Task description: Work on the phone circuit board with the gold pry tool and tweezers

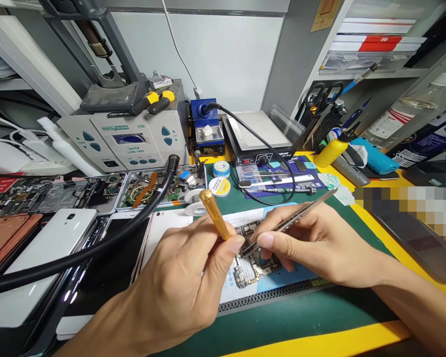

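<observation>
My left hand (193, 277) is closed around a slim gold-coloured metal handle (214, 214), its rounded end pointing up; the tip is hidden behind my fingers. Pinched in my right hand (315, 243) is a pair of metal tweezers (301, 214), slanting down to the left with the points over a phone circuit board (245, 277). Both hands partly cover this board. It lies on a white and blue printed repair pad (293, 277) that rests on the green mat (267, 322).
Behind stand a hot-air station (134, 134), a soldering station (207, 124) and a heating plate (258, 131). A black hose (107, 243) crosses the phones (55, 243) at left. Flux tins (219, 186), a white brush (282, 181) and a yellow bottle (331, 149) sit farther back. Another phone (405, 233) lies right.
</observation>
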`<action>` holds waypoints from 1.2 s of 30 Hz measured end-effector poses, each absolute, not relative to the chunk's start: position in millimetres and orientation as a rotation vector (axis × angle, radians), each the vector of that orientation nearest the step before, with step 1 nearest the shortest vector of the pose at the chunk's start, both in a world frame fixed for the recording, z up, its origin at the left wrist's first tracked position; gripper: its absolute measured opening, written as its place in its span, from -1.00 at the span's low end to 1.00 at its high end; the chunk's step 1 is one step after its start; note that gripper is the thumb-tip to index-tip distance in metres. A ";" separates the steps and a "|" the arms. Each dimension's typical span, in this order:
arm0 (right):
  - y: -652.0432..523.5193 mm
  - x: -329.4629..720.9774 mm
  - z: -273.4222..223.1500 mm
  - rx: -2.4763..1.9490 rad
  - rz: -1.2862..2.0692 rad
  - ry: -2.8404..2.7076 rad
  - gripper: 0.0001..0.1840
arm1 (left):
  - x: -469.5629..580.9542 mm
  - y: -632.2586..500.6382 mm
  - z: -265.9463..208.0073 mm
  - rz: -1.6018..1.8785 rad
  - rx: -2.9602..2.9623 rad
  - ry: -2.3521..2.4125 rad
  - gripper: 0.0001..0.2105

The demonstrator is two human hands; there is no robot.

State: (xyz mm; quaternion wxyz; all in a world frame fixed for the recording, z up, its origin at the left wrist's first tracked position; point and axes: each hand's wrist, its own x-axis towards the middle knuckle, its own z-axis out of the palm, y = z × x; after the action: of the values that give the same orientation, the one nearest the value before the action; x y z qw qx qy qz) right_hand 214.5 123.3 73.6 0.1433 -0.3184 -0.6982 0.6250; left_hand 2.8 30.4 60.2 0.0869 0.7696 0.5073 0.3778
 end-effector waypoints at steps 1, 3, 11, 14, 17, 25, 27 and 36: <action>123.4 214.6 73.6 -0.915 1.804 -2.014 -0.69 | 2.9 30.4 60.0 1.132 2.290 1.515 -0.86; 123.6 215.0 73.4 -0.910 1.805 -2.015 -0.69 | 3.3 30.8 59.2 1.150 2.288 1.518 -0.86; 124.6 215.3 72.2 -0.905 1.802 -2.012 -0.72 | 4.0 30.5 57.0 1.159 2.290 1.505 -0.89; 124.1 215.0 72.3 -0.918 1.805 -2.006 -0.70 | 4.3 29.7 58.6 1.169 2.245 1.542 -0.88; 123.7 214.0 73.1 -0.931 1.809 -1.980 -0.69 | 4.0 29.6 61.1 1.207 2.137 1.590 -0.86; 126.9 217.6 77.5 -0.894 1.781 -1.901 -0.62 | 7.6 33.5 64.3 1.368 1.686 1.721 -0.78; 127.2 218.8 76.7 -0.902 1.784 -1.899 -0.69 | 9.0 33.9 65.0 1.404 1.590 1.729 -0.73; 128.1 218.1 72.1 -0.932 1.918 -1.832 -0.65 | 10.2 33.9 66.9 1.480 1.406 1.662 -0.67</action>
State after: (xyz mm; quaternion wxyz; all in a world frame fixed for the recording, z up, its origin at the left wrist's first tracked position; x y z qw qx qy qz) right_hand 218.1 128.1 72.1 0.1646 -0.3271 -0.6427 0.6729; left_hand 10.2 33.9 66.9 0.2520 0.5169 0.6109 0.5441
